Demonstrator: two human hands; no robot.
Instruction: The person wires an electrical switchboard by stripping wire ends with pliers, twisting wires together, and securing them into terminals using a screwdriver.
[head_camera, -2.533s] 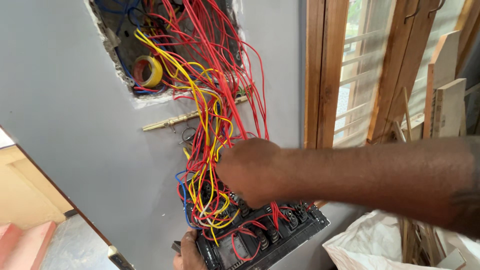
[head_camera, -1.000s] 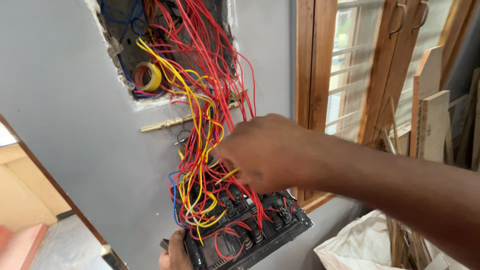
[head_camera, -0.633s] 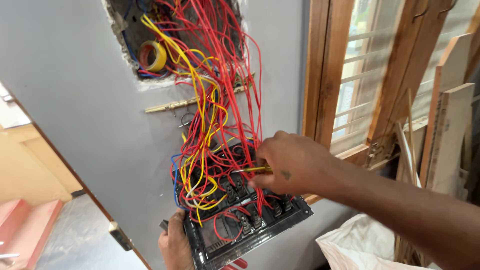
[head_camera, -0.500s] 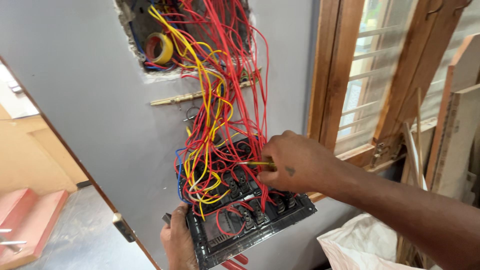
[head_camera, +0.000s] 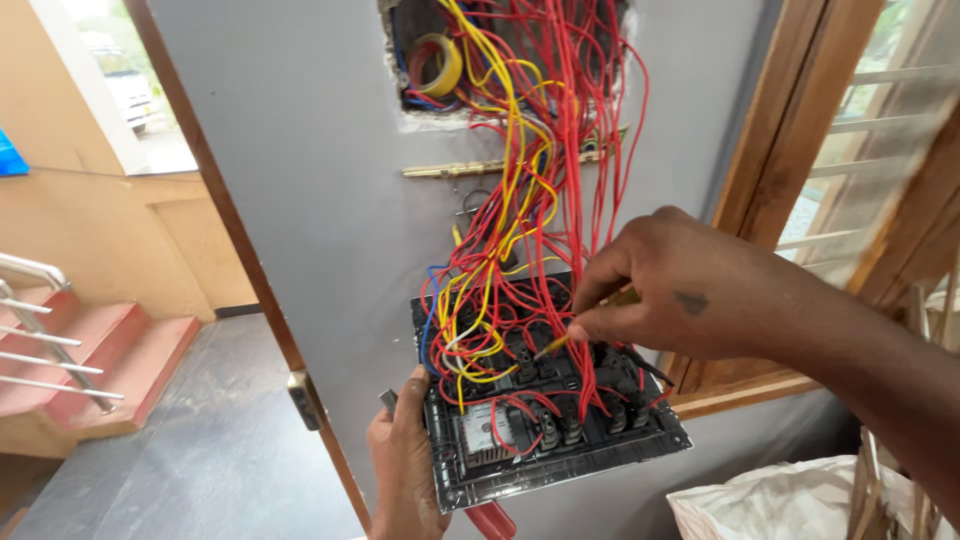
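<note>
At the far left, pale terracotta steps with a steel handrail (head_camera: 40, 350) lie beyond a brown wooden door edge (head_camera: 240, 270). Right of that stands the grey plastered wall (head_camera: 300, 150), with a rough rectangular opening (head_camera: 500, 50) cut near its top; a yellow roll of tape (head_camera: 437, 62) sits in the opening's left part. A thick bundle of red, yellow and blue wires (head_camera: 530, 200) hangs from the opening down into the black rectangular switch plate (head_camera: 545, 400), which is tilted with its wired back facing the viewer, low in the middle of the scene.

The left hand (head_camera: 405, 470) grips the plate's lower left edge, fingers curled behind it and thumb along the side; a red tool handle (head_camera: 492, 520) shows just below the plate.

The right hand (head_camera: 670, 290) reaches in from the right, its thumb and forefinger pinched on a slim yellow-handled screwdriver (head_camera: 585, 325) whose tip meets the terminals among the red wires.

Farther right are a brown wooden window frame (head_camera: 770, 180) and, near the bottom, a white plastic sack (head_camera: 770, 505).
</note>
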